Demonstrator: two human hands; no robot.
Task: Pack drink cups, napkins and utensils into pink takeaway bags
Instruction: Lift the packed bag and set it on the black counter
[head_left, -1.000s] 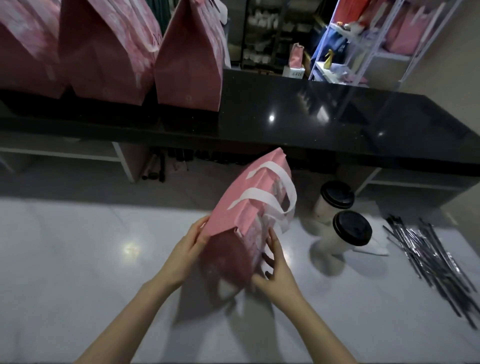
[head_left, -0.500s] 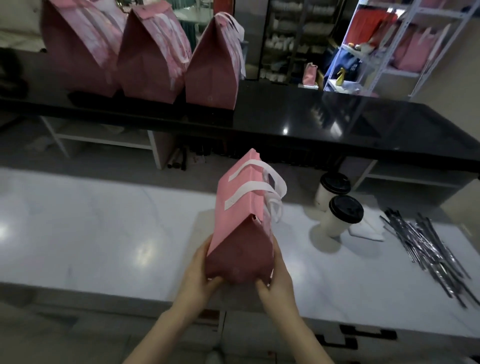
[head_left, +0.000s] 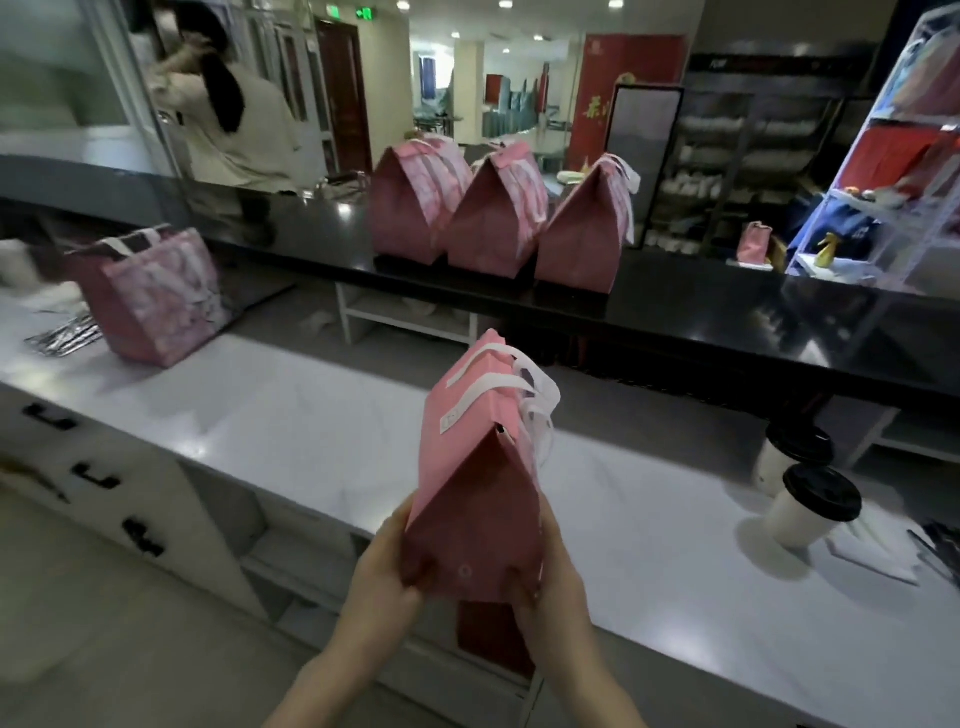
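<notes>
both hands hold the pink bag (head_left: 483, 467) tilted, its bottom toward the camera, over the near edge of the white counter (head_left: 311, 415). the left hand (head_left: 387, 566) curls its fingers round the bag's left bottom corner, the right hand (head_left: 550, 577) round the right one. white handles (head_left: 524, 384) lie folded over its closed top. right of the bag stand two lidded cups (head_left: 810, 506), napkins (head_left: 872, 556) just beside them. far left of it sits a second pink bag (head_left: 150, 301) beside silver-wrapped utensils (head_left: 65, 335). beyond it, three packed bags (head_left: 493, 228) line the black counter (head_left: 727, 312).
</notes>
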